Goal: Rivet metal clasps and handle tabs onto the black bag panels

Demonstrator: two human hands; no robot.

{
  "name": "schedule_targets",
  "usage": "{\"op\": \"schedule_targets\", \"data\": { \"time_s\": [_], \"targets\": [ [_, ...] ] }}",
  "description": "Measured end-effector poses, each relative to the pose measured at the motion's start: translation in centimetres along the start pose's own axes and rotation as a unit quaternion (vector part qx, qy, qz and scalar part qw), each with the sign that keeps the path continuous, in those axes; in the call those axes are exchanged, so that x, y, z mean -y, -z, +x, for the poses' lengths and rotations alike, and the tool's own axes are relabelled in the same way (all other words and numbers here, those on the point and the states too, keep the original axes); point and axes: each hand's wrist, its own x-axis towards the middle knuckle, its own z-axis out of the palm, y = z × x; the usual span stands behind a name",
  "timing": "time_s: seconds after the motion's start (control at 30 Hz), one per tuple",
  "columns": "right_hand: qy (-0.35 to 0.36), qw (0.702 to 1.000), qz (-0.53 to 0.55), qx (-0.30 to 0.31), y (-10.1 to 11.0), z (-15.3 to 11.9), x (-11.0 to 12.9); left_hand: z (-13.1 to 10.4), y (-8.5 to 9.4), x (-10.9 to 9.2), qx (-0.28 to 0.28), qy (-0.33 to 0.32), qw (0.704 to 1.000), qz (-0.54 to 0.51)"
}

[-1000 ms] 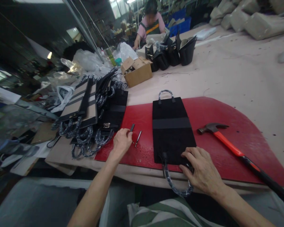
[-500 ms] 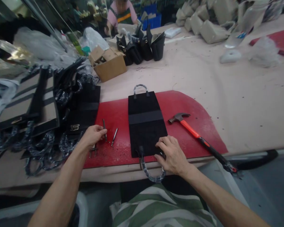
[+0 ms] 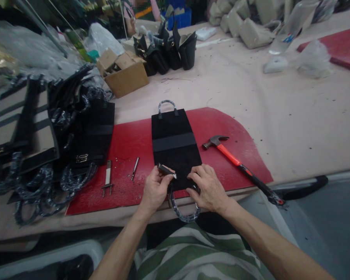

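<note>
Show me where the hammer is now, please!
In the head view, the hammer lies mostly on the red mat, to the right of the black panel, near the right hand.

The handled panel (image 3: pixel 176 143) lies on the mat (image 3: pixel 216 123), with a hammer (image 3: pixel 230 156) to its right, a slim rod (image 3: pixel 135 168) and a pronged tool (image 3: pixel 107 175) to its left. Over farther left sits a heap of panels (image 3: pixel 46 142); behind, I see a carton (image 3: pixel 128 81) on the table (image 3: pixel 236 77), bags (image 3: pixel 160 59) just right of it.

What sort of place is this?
Probably a bag-making workshop: black bags stand across the table, handled black panels are piled at left, and a claw hammer lies on a red mat.
</note>
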Motion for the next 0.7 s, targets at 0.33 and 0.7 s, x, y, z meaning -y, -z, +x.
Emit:
{"op": "schedule_targets", "data": {
  "time_s": [0.33,0.7],
  "targets": [
    [0.002,1.0,0.005,-0.003,0.2,0.0,0.0,-1.2,0.1,1.6,-0.014,-0.065,0.993,0.101],
    [0.006,1.0,-0.001,-0.006,0.1,-0.1,-0.1,-0.6,-0.5,0.8,0.019,-0.233,0.948,0.216]
  ]
}}
